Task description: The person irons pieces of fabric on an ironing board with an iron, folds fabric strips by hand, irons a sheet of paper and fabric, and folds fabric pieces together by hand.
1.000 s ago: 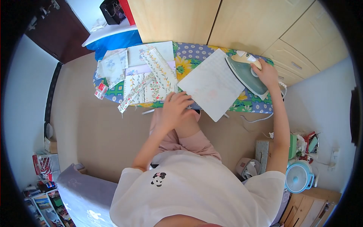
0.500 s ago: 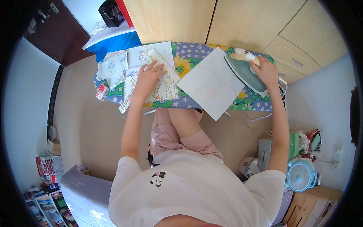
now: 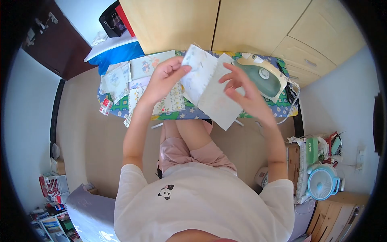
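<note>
My left hand (image 3: 165,76) pinches the left edge of a white floral sheet (image 3: 197,72) between thumb and fingers. This piece is raised above the board, tilted, with a slightly ragged right edge; I cannot tell if it is cloth or paper. My right hand (image 3: 240,86), fingers apart and holding nothing, hovers over a larger pale sheet (image 3: 221,107) set diagonally on the ironing board. That sheet's corner overhangs the board's near edge. Beyond my right hand, the green-and-cream iron (image 3: 260,76) rests on the board.
Floral sheets (image 3: 173,101) and blue-flowered pieces (image 3: 117,80) lie on the left of the patterned ironing board (image 3: 193,115), near a small red-and-white box (image 3: 106,106). The iron's coiled cord (image 3: 296,97) hangs at the right. Wooden cabinets (image 3: 169,24) stand behind.
My right hand has let go of the iron and moved left over the pale sheet. My left hand has lifted a floral sheet from the pile and carried it right.
</note>
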Available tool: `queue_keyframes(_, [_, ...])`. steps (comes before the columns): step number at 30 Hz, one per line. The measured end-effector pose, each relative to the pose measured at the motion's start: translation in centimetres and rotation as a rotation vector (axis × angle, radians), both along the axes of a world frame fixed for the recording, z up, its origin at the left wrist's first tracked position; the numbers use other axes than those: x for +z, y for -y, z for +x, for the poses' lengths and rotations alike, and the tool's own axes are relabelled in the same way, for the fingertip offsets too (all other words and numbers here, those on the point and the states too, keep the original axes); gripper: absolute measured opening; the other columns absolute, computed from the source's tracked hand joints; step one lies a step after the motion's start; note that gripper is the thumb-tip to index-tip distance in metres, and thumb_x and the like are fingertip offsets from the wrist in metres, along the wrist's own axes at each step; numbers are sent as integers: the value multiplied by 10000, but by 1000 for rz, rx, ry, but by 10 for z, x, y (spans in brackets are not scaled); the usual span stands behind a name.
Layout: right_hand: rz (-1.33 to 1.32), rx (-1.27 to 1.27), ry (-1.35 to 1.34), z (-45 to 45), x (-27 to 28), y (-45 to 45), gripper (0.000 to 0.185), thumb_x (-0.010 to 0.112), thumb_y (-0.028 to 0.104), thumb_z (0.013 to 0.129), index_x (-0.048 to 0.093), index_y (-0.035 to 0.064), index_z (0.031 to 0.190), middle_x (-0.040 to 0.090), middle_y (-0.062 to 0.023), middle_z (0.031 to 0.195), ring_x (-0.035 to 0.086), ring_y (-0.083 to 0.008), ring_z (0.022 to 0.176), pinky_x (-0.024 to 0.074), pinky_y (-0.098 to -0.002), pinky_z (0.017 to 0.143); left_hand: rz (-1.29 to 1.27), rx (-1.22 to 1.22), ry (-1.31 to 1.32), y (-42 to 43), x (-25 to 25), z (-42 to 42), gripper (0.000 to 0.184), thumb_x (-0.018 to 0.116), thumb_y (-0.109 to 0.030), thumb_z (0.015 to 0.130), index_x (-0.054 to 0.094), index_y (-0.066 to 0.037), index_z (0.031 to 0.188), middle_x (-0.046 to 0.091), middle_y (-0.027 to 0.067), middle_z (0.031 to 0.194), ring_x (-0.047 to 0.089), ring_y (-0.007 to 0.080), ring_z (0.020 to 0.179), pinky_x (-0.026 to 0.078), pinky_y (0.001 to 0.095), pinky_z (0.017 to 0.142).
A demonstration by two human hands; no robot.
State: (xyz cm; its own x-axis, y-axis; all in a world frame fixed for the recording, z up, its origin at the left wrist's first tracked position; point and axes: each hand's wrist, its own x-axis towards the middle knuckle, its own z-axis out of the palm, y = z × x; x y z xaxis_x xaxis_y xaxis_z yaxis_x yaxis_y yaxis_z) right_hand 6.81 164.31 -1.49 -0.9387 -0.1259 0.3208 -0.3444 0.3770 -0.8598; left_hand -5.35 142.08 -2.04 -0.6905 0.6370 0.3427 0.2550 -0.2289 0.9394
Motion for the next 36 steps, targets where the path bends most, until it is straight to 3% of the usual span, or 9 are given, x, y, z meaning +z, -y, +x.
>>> queue_keyframes(4, [-571,18,56,4,-25,33,680,646,41,813,286,59,1389,602,-67,965,574,-106,819,456,-244,693,2,-96,73,-4,5,28,162,533,-75,908,583,18,1031,640,29,927,563,56,852,434,214,759])
queue_keyframes(10, [-741,-110,9,25,-34,50,622,644,-43,791,357,28,1339,637,-98,1014,589,-103,824,464,-217,703,-116,-205,320,0,-24,48,260,499,-213,946,580,4,1064,620,19,978,558,48,878,454,208,758])
queue_keyframes(16, [-716,-51,71,42,-52,48,181,637,-5,812,603,-2,989,630,-72,977,576,-130,899,453,-257,774,-79,-209,531,-8,-32,73,302,445,-292,967,588,-31,1020,593,-16,940,515,39,871,430,220,767])
queue_keyframes(22, [-658,-40,-111,38,-52,54,137,637,17,802,616,9,937,541,-128,1163,515,-206,1049,410,-316,868,-143,-329,447,-14,-48,78,209,468,-211,954,575,-39,1007,571,-6,904,517,59,877,415,238,780])
queue_keyframes(24, [-629,-84,-143,37,-54,58,133,634,9,800,614,9,931,535,-125,1171,517,-207,1045,408,-319,874,219,61,304,-28,-48,92,128,495,-99,920,578,-13,964,565,25,903,519,78,891,404,237,802])
queue_keyframes(26, [-600,-125,-173,36,-56,62,129,632,1,798,611,9,925,530,-122,1180,518,-207,1042,405,-322,881,218,88,173,-27,-58,93,112,511,-45,891,581,3,964,568,37,923,523,90,900,402,239,818])
queue_keyframes(28, [-546,-183,-178,36,-58,65,127,632,-12,789,610,6,913,558,-112,1133,524,-193,1023,394,-312,889,215,113,41,-25,-63,96,117,526,9,863,584,19,964,571,49,942,528,103,910,401,242,834])
queue_keyframes(31, [-556,-188,-82,41,-59,65,125,644,-24,774,612,0,892,600,-97,1042,547,-171,966,407,-289,854,276,78,313,-22,-60,107,169,555,33,832,598,23,996,593,61,936,549,125,903,414,250,832])
queue_keyframes(36, [-389,-297,-175,46,-54,66,105,663,-37,752,621,-10,845,632,-80,910,583,-149,837,443,-251,740,130,338,-117,-24,-52,111,202,659,12,774,638,12,975,618,78,853,573,144,822,454,256,731])
